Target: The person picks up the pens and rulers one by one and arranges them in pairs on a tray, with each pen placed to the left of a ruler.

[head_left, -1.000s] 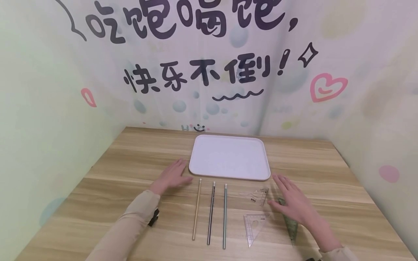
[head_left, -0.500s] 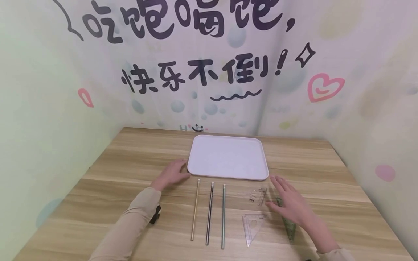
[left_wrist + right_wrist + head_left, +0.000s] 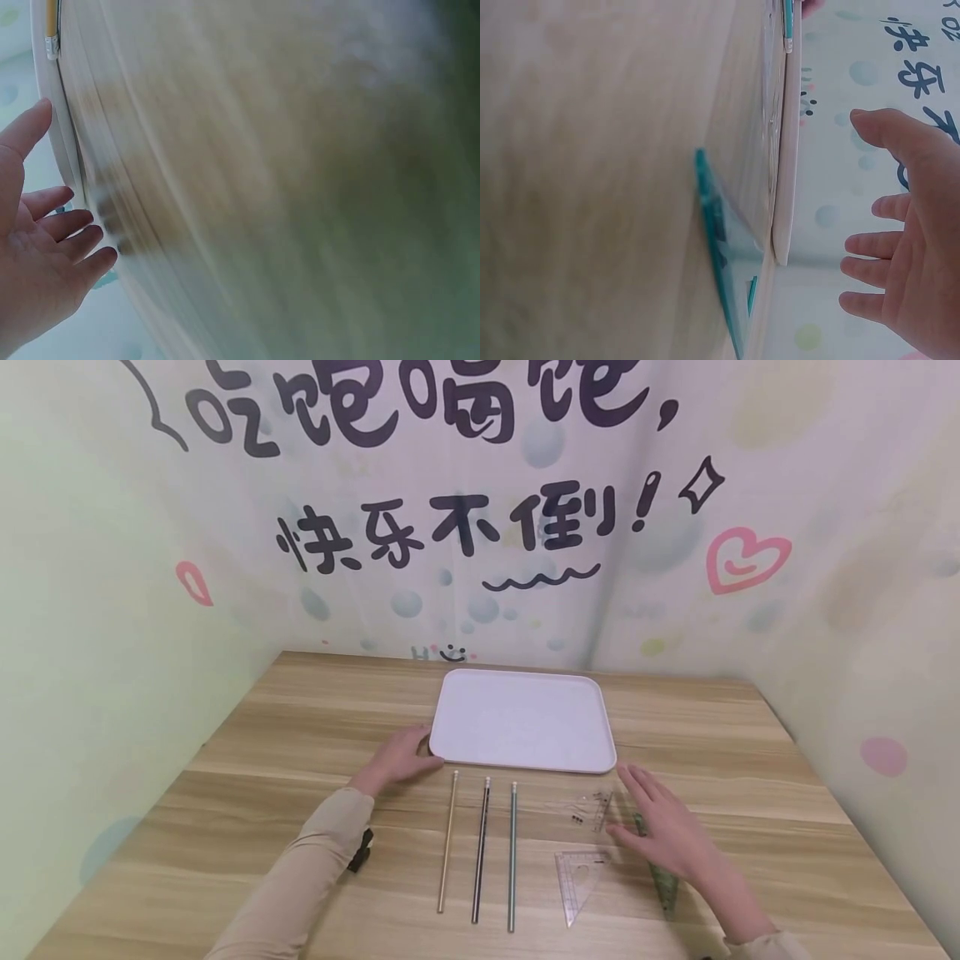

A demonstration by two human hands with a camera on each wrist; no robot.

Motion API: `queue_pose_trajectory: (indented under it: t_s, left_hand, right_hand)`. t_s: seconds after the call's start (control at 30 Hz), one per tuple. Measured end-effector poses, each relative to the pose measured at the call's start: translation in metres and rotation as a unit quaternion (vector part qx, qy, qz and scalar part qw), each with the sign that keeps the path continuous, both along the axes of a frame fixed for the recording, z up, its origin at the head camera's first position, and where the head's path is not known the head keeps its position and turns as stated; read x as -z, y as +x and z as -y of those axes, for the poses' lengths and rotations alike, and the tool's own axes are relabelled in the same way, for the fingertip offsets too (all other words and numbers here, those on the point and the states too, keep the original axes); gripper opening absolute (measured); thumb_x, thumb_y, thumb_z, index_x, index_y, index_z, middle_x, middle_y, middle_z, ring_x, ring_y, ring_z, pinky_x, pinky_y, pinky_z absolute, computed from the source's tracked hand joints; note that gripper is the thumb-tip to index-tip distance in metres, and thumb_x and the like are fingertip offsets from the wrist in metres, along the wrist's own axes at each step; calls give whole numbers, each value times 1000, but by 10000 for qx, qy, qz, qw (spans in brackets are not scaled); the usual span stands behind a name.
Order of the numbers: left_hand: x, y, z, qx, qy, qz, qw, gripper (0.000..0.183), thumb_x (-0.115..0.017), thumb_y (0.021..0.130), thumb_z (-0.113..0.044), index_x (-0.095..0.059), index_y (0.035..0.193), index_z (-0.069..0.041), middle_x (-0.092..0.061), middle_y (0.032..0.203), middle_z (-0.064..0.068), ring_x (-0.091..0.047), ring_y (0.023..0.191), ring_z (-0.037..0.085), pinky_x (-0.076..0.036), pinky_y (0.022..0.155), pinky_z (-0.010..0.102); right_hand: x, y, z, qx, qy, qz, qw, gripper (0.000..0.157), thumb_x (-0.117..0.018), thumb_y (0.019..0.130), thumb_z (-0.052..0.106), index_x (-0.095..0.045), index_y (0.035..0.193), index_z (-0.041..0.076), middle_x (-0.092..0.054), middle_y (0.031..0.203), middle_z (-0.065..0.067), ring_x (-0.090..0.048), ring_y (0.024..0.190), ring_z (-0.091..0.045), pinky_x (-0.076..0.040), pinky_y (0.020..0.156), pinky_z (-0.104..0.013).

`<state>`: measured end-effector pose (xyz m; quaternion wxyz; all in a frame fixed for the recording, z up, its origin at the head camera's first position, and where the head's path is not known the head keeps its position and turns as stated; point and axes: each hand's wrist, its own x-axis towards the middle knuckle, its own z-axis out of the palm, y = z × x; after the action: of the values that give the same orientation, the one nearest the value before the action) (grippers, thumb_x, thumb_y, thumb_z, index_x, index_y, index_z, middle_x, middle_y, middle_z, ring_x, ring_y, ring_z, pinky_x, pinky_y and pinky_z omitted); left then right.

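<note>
My left hand is at the left front corner of a white tray, its thumb by the front edge and its fingers along the left side. In the left wrist view the fingers and thumb of the left hand are spread, loosely bent. Firm contact with the tray cannot be told. Near the right front corner, my right hand hovers with spread fingers, holding nothing. Partly hidden below it lies a green set square, edged teal in the right wrist view.
Three pencils, gold, black and teal, lie side by side before the tray. Right of them lie a clear set square and another clear drawing piece. A printed cloth wall stands behind the wooden table.
My left hand has come in against the tray's left front corner, its fingers bending slightly. The right hand has barely moved. The camera view has shifted a little.
</note>
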<state>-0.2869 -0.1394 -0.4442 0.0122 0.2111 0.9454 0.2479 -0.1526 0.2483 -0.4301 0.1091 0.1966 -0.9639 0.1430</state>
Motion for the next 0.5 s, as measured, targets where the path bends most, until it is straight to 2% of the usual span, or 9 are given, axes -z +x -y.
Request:
queue_pose_trajectory:
  t_s: [0.27, 0.5]
  left_hand:
    - [4, -3, 1, 132, 90, -34, 9999, 51, -66, 82, -26, -52, 123, 0, -54, 122, 19, -48, 116, 34, -36, 101, 45]
    - [0, -2, 0, 142, 133, 75, 9998, 51, -65, 83, -26, -51, 125, 0, -53, 124, 19, -48, 116, 34, -35, 101, 45]
  right_hand:
    - [2, 1, 1, 25, 6, 22, 10000, 81, -65, 80, 42, -30, 139, -1, -32, 140, -25, -34, 123, -44, -32, 98, -58]
    - [0, 1, 5, -82, 21, -35, 10000, 81, -66, 79, 41, -31, 138, -2, -33, 139, -26, -34, 124, -44, -32, 99, -57]
